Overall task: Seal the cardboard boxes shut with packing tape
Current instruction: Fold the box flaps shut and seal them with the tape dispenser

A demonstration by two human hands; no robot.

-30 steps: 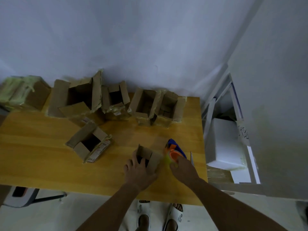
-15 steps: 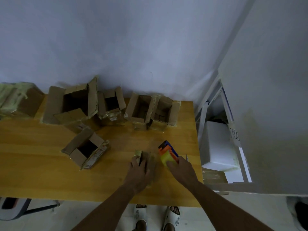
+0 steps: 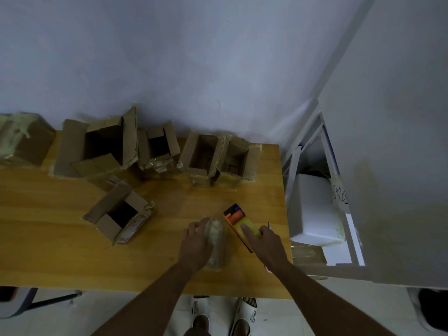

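A small cardboard box (image 3: pixel 216 241), its flaps down and its top pale with tape, lies near the front right of the wooden table (image 3: pixel 60 251). My left hand (image 3: pixel 196 242) lies over its left side with fingers curved round the top. My right hand (image 3: pixel 266 241) grips an orange and blue tape dispenser (image 3: pixel 236 220) with a yellowish roll, index finger stretched along it. The dispenser sits just right of the box, touching or almost touching its far end.
Several open boxes (image 3: pixel 206 158) line the back of the table along the wall, and another open box (image 3: pixel 121 214) lies tipped at the middle. A taped box (image 3: pixel 21 139) sits far left. A white foam box (image 3: pixel 312 209) stands past the table's right edge.
The small box's flaps were up and open; now they are folded down under my left hand. My right hand has brought the dispenser closer to the box.
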